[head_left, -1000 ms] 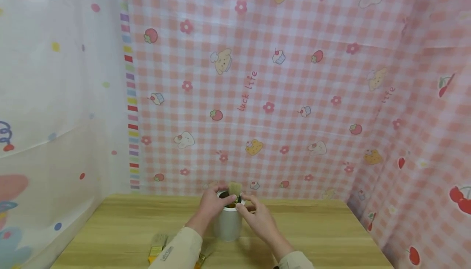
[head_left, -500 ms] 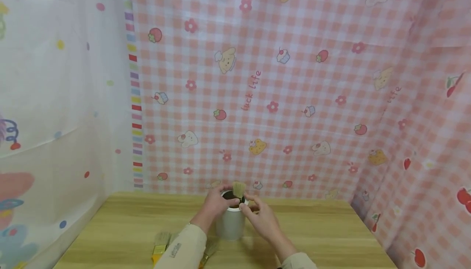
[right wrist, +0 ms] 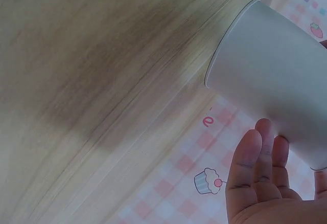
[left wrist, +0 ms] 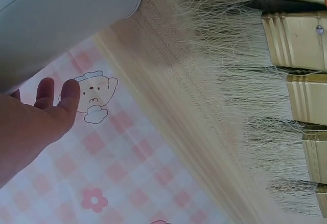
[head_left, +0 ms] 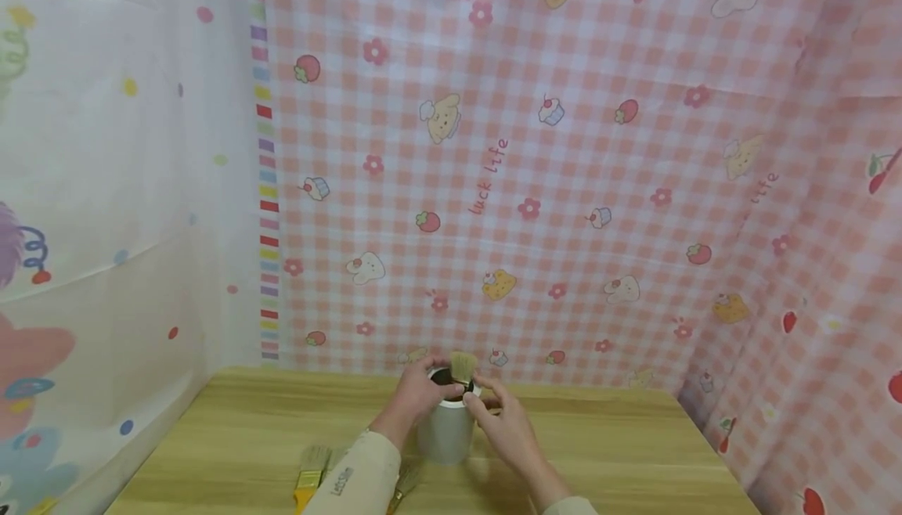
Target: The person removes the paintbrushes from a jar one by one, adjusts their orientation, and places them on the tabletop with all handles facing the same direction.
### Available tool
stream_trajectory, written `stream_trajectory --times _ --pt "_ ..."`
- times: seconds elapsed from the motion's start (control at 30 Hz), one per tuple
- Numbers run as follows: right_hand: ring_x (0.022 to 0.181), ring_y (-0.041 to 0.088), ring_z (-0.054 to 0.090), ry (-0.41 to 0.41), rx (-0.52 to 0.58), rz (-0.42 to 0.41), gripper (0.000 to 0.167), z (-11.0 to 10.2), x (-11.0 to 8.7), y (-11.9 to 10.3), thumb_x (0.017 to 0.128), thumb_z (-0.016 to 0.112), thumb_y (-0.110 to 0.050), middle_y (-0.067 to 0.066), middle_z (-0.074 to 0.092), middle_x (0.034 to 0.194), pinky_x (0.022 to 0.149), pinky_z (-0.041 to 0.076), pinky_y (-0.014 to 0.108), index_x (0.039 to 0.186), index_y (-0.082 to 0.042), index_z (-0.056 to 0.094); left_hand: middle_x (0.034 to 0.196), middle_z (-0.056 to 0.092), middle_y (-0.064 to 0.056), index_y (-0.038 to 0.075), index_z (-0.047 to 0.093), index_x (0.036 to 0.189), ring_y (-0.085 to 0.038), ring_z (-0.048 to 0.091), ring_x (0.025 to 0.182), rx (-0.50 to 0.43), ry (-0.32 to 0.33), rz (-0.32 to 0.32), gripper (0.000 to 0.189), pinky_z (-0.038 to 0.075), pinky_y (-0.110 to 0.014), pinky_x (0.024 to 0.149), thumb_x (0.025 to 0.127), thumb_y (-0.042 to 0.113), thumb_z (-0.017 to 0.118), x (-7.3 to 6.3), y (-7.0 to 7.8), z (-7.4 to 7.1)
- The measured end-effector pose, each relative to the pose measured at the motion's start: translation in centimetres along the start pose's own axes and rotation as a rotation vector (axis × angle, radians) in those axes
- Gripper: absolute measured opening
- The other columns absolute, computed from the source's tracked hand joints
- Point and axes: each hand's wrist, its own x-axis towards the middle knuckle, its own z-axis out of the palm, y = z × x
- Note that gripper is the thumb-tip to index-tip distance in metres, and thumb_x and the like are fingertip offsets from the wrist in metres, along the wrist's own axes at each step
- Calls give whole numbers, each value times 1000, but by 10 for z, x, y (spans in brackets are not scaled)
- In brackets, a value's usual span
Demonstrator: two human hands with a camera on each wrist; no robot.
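A grey-white cylindrical container [head_left: 446, 435] stands upright on the table, its mouth dark inside. A paintbrush [head_left: 463, 366] stands in it with pale bristles up and the handle hidden. My left hand [head_left: 416, 396] is at the left of the mouth, thumb in front of the brush below the bristles and fingers behind, pinching it. From the right, my right hand [head_left: 506, 421] brings thumb and index finger to the rim beside the brush; whether they pinch it is unclear. In the right wrist view its other fingers [right wrist: 249, 150] lie near the container's side.
Several paintbrushes with gold ferrules lie in a row on the wooden table [head_left: 599, 452]; one brush [head_left: 310, 477] shows left of my sleeve, another brush [head_left: 403, 484] right of it. A checked pink cloth [head_left: 564, 249] hangs behind, with a white curtain [head_left: 127, 202] at the left.
The head view has shifted slightly, so everything appears a little further right. Both hands stay around the container's mouth and the brush keeps nearly the same position there.
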Motion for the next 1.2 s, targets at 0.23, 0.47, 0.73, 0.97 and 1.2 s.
stream_trajectory --times 0.23,0.47,0.73,0.97,1.2 --pt "94 26 73 -3 6 13 56 1 0 2 105 65 -50 14 75 117 78 57 34 152 -20 58 144 66 -20 4 71 135 -43 59 138 16 -33 42 49 49 -61 114 90 17 88 -3 3 -2" --pt "96 29 73 4 20 20 56 2 -2 1 105 66 -48 17 73 122 78 57 33 153 -20 58 145 65 -20 1 71 134 -41 61 136 21 -15 20 49 53 -57 110 92 20 87 -5 3 -2" --pt "94 23 71 16 32 18 54 2 -1 1 105 66 -49 16 72 126 78 57 33 152 -23 59 137 71 -18 3 73 129 -37 65 130 38 9 7 45 56 -55 106 91 21 88 -5 3 0" --pt "93 19 71 25 44 8 54 3 -1 2 105 67 -49 17 71 129 78 58 33 151 -22 60 130 74 -17 3 75 123 -33 67 124 42 14 9 39 56 -54 105 91 19 88 -4 5 1" --pt "97 19 71 27 62 11 53 5 -1 4 105 67 -48 16 67 140 80 60 35 152 -24 60 131 73 -16 5 75 123 -35 67 125 73 25 -2 38 56 -55 105 92 21 87 -4 3 1"
